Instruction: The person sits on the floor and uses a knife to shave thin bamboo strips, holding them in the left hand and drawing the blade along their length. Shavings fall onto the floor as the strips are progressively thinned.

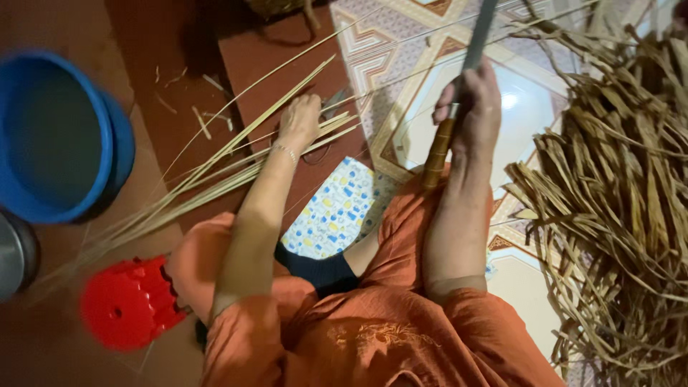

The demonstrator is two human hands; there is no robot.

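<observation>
My one camera sits on the head, looking steeply down at close range over lap, hands and floor [57, 351].

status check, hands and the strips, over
Right hand shut on wood-handled long knife, blade up. Left hand pressing down on bundle of thin pale cane strips. Heap of dry flat brown strips at right, apart from both hands.

The long blade [479, 32] held in the right hand [469, 107] runs out past the top edge, so its tip is unseen. The left hand [299, 120] hides its fingertips among the thin strips [215, 168], whose far ends blur away. The blue basin [54, 136] and metal pot [14, 254] are cut by the left edge. The heap of dry strips [616, 193] runs off the right edge.
</observation>
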